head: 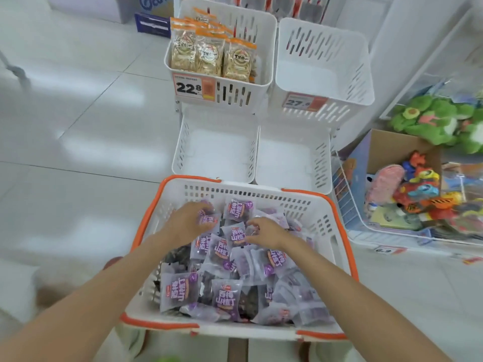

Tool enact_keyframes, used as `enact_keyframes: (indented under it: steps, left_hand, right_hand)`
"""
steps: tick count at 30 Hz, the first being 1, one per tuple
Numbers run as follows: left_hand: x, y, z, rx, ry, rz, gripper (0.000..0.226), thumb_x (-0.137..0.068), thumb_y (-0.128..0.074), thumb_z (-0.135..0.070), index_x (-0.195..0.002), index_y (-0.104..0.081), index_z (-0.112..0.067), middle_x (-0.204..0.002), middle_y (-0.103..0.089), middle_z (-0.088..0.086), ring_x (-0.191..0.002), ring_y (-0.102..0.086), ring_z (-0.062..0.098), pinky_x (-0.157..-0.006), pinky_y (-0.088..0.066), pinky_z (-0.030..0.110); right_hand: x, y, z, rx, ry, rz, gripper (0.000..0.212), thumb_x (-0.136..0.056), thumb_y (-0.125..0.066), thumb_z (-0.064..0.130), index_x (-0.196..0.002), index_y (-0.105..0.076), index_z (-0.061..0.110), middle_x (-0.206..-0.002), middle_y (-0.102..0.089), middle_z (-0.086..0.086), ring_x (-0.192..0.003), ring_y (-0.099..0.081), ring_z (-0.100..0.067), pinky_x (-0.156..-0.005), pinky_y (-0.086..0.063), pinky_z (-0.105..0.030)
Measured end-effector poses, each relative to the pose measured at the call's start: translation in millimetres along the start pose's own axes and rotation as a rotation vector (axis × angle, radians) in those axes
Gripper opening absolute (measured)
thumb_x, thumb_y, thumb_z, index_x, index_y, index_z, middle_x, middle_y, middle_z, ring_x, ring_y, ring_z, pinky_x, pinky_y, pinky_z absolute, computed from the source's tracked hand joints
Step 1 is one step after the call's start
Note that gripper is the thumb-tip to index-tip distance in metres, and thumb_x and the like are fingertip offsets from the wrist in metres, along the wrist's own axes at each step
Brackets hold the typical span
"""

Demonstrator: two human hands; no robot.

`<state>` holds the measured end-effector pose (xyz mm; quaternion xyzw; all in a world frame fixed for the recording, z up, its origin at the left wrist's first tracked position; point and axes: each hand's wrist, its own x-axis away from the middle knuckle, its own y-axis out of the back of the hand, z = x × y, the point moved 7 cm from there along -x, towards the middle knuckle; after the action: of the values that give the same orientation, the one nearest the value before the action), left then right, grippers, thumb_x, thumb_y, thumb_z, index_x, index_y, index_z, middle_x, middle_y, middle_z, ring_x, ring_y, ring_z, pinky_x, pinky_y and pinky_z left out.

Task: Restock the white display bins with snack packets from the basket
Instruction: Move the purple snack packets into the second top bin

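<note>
Both hands dig in the basket [261, 195]: left hand [188, 220] and right hand [266, 229] each curl round purple packets [224, 296]. Gather firm bunches, then lift into the empty near bins [217, 150].

1. Far right, green plush toys [439, 118] sit piled up in a heap.
2. Just below them, a cardboard box [386, 142] stands open.
3. Bright plastic toys [418, 189] in red, blue and yellow are heaped in front of it.
4. A white wire rack [347, 205] holds that heap, with a "6.9" price tag [386, 250] on its front edge.
5. Top left, a blue carton [153, 23] stands on the pale tiled floor [78, 113].
</note>
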<state>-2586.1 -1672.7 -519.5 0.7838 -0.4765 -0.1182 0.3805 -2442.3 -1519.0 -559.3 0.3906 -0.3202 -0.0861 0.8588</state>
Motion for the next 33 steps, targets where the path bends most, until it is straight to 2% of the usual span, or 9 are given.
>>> enact_keyframes:
  steps: [3,8,15,20,23,26,28,31,33]
  left_hand:
    - [4,1,5,-0.040,0.016,0.015,0.026,-0.087,-0.073,-0.030,-0.108,-0.056,-0.032,-0.097,-0.055,-0.014,-0.076,-0.052,0.003,-0.074,-0.045,0.025]
    - [-3,-18,-4,-0.005,0.024,0.075,0.040,-0.091,-0.069,-0.025,-0.128,-0.059,-0.019,-0.128,-0.057,-0.003,-0.100,-0.051,0.010,-0.088,-0.041,0.023]
    - [-10,-57,-77,0.147,-0.098,0.236,0.068,-0.082,-0.079,-0.026,-0.141,-0.045,-0.026,-0.118,-0.046,-0.009,-0.108,-0.044,0.007,-0.084,-0.033,0.002]
    - [-21,-63,-71,0.250,0.043,0.201,0.096,-0.071,-0.087,-0.033,-0.149,-0.035,-0.016,-0.135,-0.048,-0.008,-0.118,-0.054,0.017,-0.102,-0.045,0.032]
    - [-22,-48,-36,0.503,0.267,0.114,0.093,-0.064,-0.089,-0.028,-0.142,-0.041,-0.011,-0.124,-0.064,0.008,-0.092,-0.072,0.018,-0.080,-0.059,0.032]
    - [-17,-40,-14,0.627,0.319,0.085,0.040,-0.080,-0.079,-0.016,-0.112,-0.056,-0.015,-0.100,-0.071,0.012,-0.061,-0.071,0.004,-0.047,-0.049,0.014]
    - [-12,-41,-10,0.733,0.351,0.114,0.036,-0.084,-0.076,-0.016,-0.115,-0.057,-0.015,-0.105,-0.073,0.007,-0.070,-0.074,0.011,-0.057,-0.053,0.018]
    - [-7,-43,-14,0.888,0.384,0.163,0.041,-0.094,-0.066,-0.024,-0.131,-0.052,-0.014,-0.127,-0.063,0.000,-0.102,-0.070,0.020,-0.104,-0.045,0.041]
    - [-6,-43,-19,0.980,0.404,0.169,0.032,-0.101,-0.051,-0.027,-0.127,-0.056,-0.009,-0.121,-0.063,0.006,-0.114,-0.062,0.030,-0.110,-0.040,0.047]
  right_hand:
    - [6,13,-14,0.190,-0.063,-0.092,0.020,-0.087,-0.063,0.021,-0.101,-0.067,0.008,-0.107,-0.064,-0.007,-0.097,-0.062,-0.026,-0.082,-0.052,-0.036]
    - [36,8,-74,0.159,-0.163,0.143,0.067,-0.079,-0.079,0.037,-0.135,-0.050,0.016,-0.130,-0.053,0.002,-0.113,-0.056,-0.023,-0.094,-0.048,-0.036]
    - [56,49,-44,-0.335,0.012,-0.260,0.051,-0.079,-0.078,0.012,-0.117,-0.048,0.026,-0.093,-0.059,0.001,-0.072,-0.057,-0.015,-0.059,-0.047,-0.025]
    - [56,60,3,-0.549,0.171,-0.214,0.068,-0.082,-0.078,0.014,-0.139,-0.043,0.027,-0.116,-0.064,0.001,-0.095,-0.065,-0.012,-0.082,-0.054,-0.028]
    - [48,64,-14,-0.434,0.095,-0.218,0.065,-0.086,-0.075,0.026,-0.142,-0.042,0.024,-0.125,-0.058,0.000,-0.115,-0.058,-0.016,-0.094,-0.050,-0.031]
    - [47,35,-44,-0.121,-0.063,0.035,0.075,-0.081,-0.078,0.037,-0.144,-0.040,0.023,-0.134,-0.050,0.002,-0.120,-0.053,-0.018,-0.102,-0.047,-0.038]
    - [51,7,-52,-0.014,-0.069,0.146,0.064,-0.082,-0.078,0.031,-0.137,-0.046,0.023,-0.126,-0.052,0.003,-0.114,-0.054,-0.020,-0.097,-0.049,-0.040]
    - [51,15,-50,-0.164,-0.004,-0.121,0.015,-0.087,-0.071,0.017,-0.097,-0.061,0.012,-0.094,-0.060,-0.003,-0.083,-0.060,-0.019,-0.073,-0.048,-0.038]
    - [53,38,-43,-0.442,-0.023,-0.218,0.028,-0.090,-0.069,0.019,-0.113,-0.065,0.005,-0.104,-0.068,-0.005,-0.078,-0.066,-0.006,-0.071,-0.054,-0.026]
